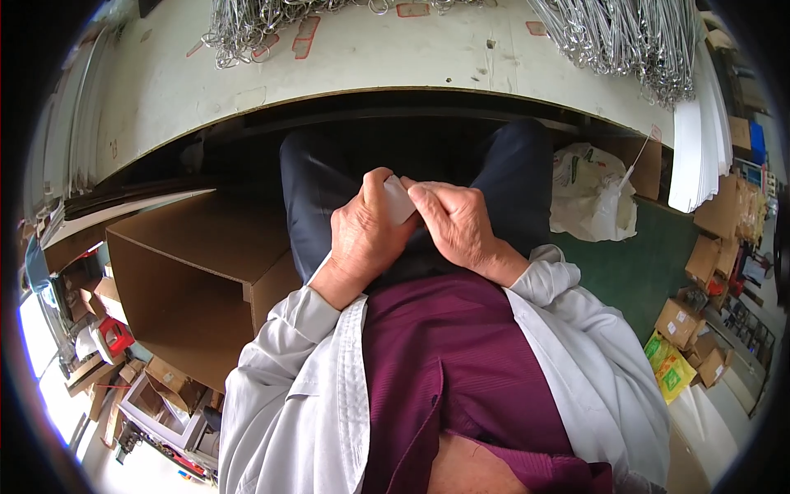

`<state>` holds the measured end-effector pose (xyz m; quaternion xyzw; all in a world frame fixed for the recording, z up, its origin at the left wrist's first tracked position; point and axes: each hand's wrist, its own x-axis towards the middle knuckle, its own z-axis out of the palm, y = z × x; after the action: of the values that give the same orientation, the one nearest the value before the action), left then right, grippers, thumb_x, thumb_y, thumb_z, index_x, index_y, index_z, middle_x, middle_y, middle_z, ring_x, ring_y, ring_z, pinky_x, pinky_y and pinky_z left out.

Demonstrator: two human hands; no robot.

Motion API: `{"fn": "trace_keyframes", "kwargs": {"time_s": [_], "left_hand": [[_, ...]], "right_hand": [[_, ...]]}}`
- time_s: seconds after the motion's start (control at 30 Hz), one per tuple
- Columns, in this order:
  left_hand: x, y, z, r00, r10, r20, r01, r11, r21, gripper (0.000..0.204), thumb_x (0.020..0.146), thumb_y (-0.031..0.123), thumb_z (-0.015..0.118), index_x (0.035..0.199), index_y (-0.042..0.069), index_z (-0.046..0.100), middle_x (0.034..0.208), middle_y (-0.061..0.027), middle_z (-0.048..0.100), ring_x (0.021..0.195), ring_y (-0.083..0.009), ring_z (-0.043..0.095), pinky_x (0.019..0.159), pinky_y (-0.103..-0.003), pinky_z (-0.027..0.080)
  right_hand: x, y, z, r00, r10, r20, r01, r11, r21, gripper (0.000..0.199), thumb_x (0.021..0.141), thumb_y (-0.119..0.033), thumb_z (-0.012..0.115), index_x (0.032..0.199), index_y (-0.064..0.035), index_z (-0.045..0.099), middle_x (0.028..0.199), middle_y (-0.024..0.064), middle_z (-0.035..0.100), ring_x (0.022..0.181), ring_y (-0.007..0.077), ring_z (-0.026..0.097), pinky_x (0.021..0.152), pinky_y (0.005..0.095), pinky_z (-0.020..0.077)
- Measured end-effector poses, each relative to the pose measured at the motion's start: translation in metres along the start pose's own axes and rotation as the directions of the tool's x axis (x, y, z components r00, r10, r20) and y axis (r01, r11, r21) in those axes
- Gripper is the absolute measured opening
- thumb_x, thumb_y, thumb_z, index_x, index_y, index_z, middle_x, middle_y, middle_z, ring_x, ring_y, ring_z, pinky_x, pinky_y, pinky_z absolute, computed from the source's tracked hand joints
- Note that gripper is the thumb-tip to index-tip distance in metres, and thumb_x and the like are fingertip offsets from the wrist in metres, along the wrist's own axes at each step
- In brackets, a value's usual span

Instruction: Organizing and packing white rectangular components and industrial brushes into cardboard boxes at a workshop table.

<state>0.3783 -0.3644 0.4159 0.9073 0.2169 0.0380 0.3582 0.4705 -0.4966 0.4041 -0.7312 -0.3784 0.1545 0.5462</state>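
Between both hands, over the lap, sits a small white flat piece (398, 200), possibly a tag or card; its kind cannot be told. Left hand (366, 235): grip clenched around the piece's lower part, thumb up along its near-left edge. Right hand (455, 221): fingertips pinched on the piece's upper right corner. Both grips touch the piece, and neither is clearly nearer. Long axis of the piece runs from the left grip up and away toward the tabletop (354, 62), tilted slightly toward the right grip. Beyond the grips, wire hangers (634, 41) lie bundled on the tabletop. Left of the left grip stands an open cardboard box (193, 272).
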Motion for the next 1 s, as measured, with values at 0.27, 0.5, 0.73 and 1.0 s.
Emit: {"fn": "trace_keyframes", "kwargs": {"time_s": [0.27,0.5,0.73,1.0], "left_hand": [[-0.002,-0.005,0.006,0.997,0.070,-0.031,-0.069,0.997,0.041,0.058,0.074,0.021,0.084,0.118,0.001,0.052,0.096,-0.0193,0.069,0.081,-0.0367,0.072,0.064,-0.046,0.058],[-0.007,-0.007,0.010,0.999,0.046,-0.012,-0.046,0.999,-0.002,0.056,0.073,0.020,0.084,0.118,0.000,0.059,0.102,-0.0221,0.070,0.087,-0.0414,0.071,0.072,-0.048,0.060],[-0.008,-0.010,0.010,0.986,0.138,-0.094,-0.139,0.990,-0.009,0.057,0.072,0.018,0.082,0.119,0.000,0.055,0.098,-0.0190,0.069,0.083,-0.0375,0.071,0.068,-0.046,0.059],[-0.011,-0.012,0.011,0.983,0.161,-0.093,-0.162,0.987,-0.007,0.058,0.073,0.017,0.082,0.122,0.000,0.056,0.098,-0.0166,0.069,0.084,-0.0352,0.071,0.069,-0.043,0.060]], "right_hand": [[-0.001,0.005,0.016,0.918,0.395,-0.048,-0.354,0.865,0.355,0.016,0.094,-0.011,0.072,0.097,0.0045,0.070,0.083,0.0136,0.075,0.070,0.0111,0.070,0.061,0.0257,0.0552],[-0.001,0.009,0.001,0.787,0.602,0.136,-0.584,0.655,0.480,0.015,0.094,-0.011,0.070,0.094,0.0032,0.069,0.077,0.0098,0.074,0.063,0.0088,0.067,0.056,0.0243,0.0529],[-0.005,0.005,0.009,0.951,0.299,-0.080,-0.284,0.946,0.159,0.016,0.095,-0.013,0.070,0.089,0.0017,0.071,0.070,0.0044,0.070,0.058,0.0058,0.061,0.051,0.0238,0.0471],[0.010,0.009,-0.004,0.831,0.537,0.145,-0.547,0.741,0.391,0.018,0.090,-0.015,0.076,0.083,0.0008,0.073,0.070,0.0034,0.069,0.060,0.0047,0.060,0.049,0.0212,0.0474]]}}
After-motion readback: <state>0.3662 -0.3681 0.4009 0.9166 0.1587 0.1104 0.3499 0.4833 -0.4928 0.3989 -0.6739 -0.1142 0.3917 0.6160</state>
